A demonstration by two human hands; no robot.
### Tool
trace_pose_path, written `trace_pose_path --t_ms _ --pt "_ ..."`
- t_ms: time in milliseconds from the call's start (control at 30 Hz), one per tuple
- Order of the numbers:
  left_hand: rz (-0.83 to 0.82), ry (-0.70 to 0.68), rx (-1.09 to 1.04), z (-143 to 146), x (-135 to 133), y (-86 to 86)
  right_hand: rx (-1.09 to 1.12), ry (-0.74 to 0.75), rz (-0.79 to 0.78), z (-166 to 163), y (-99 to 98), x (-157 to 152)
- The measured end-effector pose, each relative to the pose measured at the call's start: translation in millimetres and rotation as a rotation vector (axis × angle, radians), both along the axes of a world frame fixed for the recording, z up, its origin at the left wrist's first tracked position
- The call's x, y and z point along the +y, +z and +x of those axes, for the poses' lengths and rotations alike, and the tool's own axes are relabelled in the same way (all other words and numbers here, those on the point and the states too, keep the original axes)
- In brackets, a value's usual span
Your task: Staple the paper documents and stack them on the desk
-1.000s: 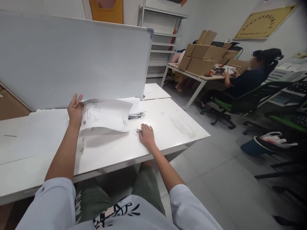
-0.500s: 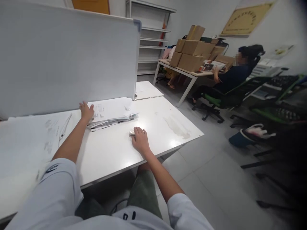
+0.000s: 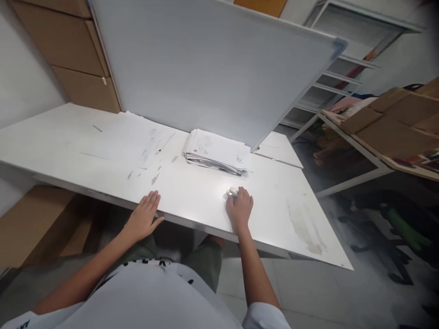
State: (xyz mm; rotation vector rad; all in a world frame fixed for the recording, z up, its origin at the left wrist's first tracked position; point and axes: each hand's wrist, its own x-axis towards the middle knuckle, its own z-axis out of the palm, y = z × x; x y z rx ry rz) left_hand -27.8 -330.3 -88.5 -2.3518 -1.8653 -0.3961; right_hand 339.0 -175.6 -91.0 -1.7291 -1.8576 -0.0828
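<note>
My left hand (image 3: 145,217) lies flat with fingers stretched out at the table's front edge, holding nothing. My right hand (image 3: 241,208) rests on the white table (image 3: 202,201) with its fingers curled round a small pale, shiny object (image 3: 232,192). Only the left end of that object shows; its kind is not clear. Beyond the hands, against the whiteboard, sits a stack of papers (image 3: 217,151) with a printed sheet on top. Neither hand touches the stack.
A large whiteboard (image 3: 212,68) stands along the table's back. Cardboard boxes (image 3: 68,50) are piled at the back left, and an open carton (image 3: 37,214) is below the table. Dark marks and a stain (image 3: 305,224) show on the tabletop. Another table with boxes (image 3: 394,119) stands at right.
The view has swung to the left. My left hand has come off the paper stack and down to the table's front edge. My right hand still grips the small object.
</note>
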Motion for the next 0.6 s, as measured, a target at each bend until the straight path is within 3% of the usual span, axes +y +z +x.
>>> trace_pose_path --t_ms 167,500,600 --pt "-0.004 0.009 -0.004 16 -28 3.8 -0.007 -0.007 0.031 -1 4.2 -9" --pt "0.019 -0.036 0.020 5 -16 -3.9 -0.052 0.036 0.084 -6 0.2 -9" --pt "-0.062 -0.128 -0.017 -3 -24 8.2 -0.081 0.099 0.123 -3 -0.2 -11"
